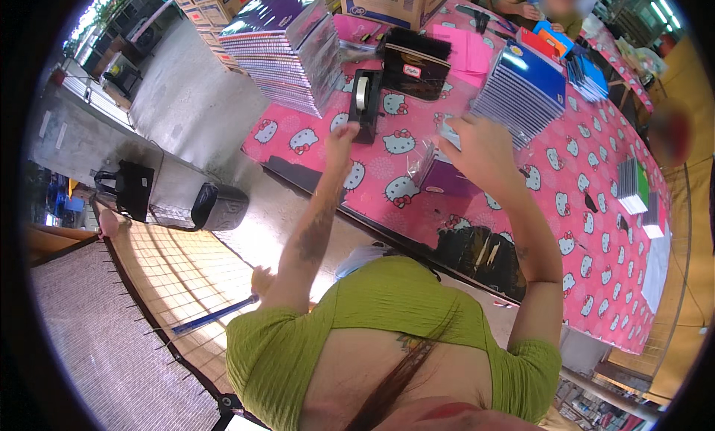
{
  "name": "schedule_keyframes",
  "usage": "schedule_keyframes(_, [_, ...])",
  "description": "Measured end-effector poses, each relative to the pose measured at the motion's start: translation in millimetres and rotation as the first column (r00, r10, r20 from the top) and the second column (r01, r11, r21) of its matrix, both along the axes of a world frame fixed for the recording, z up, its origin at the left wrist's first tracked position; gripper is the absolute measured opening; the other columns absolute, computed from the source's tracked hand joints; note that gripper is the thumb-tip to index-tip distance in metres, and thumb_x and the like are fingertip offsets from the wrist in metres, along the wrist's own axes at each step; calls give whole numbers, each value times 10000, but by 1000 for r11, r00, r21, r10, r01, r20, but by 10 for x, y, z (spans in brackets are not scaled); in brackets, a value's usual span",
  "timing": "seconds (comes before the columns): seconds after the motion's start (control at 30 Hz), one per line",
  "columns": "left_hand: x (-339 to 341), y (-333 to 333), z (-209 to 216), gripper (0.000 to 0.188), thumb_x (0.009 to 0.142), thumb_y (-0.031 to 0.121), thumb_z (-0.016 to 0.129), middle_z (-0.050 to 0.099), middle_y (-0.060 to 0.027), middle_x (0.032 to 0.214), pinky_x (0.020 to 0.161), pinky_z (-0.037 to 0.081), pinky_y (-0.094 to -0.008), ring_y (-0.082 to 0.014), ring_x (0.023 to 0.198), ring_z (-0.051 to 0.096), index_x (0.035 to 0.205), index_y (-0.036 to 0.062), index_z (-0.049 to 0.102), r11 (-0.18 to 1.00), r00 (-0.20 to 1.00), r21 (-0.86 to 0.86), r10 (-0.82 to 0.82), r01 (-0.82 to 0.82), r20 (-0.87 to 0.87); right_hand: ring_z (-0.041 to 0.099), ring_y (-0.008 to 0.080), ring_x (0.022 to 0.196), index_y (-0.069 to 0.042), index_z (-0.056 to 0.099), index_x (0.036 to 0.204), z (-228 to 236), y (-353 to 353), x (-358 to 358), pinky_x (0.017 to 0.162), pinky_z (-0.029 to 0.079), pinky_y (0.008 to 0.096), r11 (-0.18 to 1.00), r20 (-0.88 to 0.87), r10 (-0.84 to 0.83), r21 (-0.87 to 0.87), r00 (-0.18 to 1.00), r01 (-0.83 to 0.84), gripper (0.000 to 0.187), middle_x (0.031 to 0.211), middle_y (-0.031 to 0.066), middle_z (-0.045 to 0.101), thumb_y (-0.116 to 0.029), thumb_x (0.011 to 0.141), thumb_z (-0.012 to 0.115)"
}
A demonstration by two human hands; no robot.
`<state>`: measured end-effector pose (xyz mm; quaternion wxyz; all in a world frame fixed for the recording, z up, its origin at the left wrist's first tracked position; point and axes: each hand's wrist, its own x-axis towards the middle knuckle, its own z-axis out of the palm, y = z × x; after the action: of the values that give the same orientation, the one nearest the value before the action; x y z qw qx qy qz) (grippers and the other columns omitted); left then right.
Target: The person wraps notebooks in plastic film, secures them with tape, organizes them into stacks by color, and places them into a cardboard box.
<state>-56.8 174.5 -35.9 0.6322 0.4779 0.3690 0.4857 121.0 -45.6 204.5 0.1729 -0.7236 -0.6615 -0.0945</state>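
My left hand [342, 136] is closed at the near left side of a black tape dispenser [365, 126] with a pale tape roll. Whatever its fingers pinch is too small to make out. My right hand [477, 154] is wrapped over the top end of a purple notebook [443, 179] in clear plastic film, which lies on the table. The hand hides part of the notebook and its wrapping. Just beyond my right hand stands a tall stack of blue spiral notebooks [525, 81]. Left of the dispenser rises a taller stack of purple spiral notebooks [279, 55].
A pink patterned cloth [551, 200] covers the table, torn near my front edge. Behind the dispenser are a black box [417, 62] and pink sheets [463, 53]. Cartons [387, 3] stand at the back. Another person [521, 7] sits across. Smaller notebook stacks [633, 184] lie right.
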Motion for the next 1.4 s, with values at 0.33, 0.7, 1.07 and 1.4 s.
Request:
schedule_keyframes(0.33, [-256,-35,1106,160,889,109,667,697,-16,857,712,508,-281,-115,792,641,1026,37,705,810,755,382,-110,445,-647,665,322,789,-55,716,1063,45,-73,-80,698,515,429,1000,-19,-19,-8,1000,19,414,865,126,691,-380,807,716])
schedule_keyframes(0.7, [628,-262,1914,241,832,75,737,512,-56,1184,936,427,-302,-171,1059,508,1072,90,716,222,596,613,-617,758,-514,671,315,865,-111,724,1034,187,-29,106,760,515,439,978,-204,-83,-203,976,40,368,895,120,708,-413,827,682])
schedule_keyframes(1.07, [1050,-610,1844,123,870,129,718,392,-115,1447,1098,306,-436,-285,1370,323,980,180,737,95,687,712,-378,696,-621,647,295,994,-96,689,1093,417,-313,961,889,492,410,990,-185,-137,-41,973,131,372,1152,78,667,-241,761,772])
schedule_keyframes(1.4, [1084,-747,1708,108,873,138,724,394,-116,1432,1105,303,-426,-272,1381,305,978,154,743,247,708,674,-393,696,-587,520,292,1194,-147,642,1024,-76,-908,785,989,401,443,949,-3,191,257,982,-183,402,1177,65,590,-275,696,837])
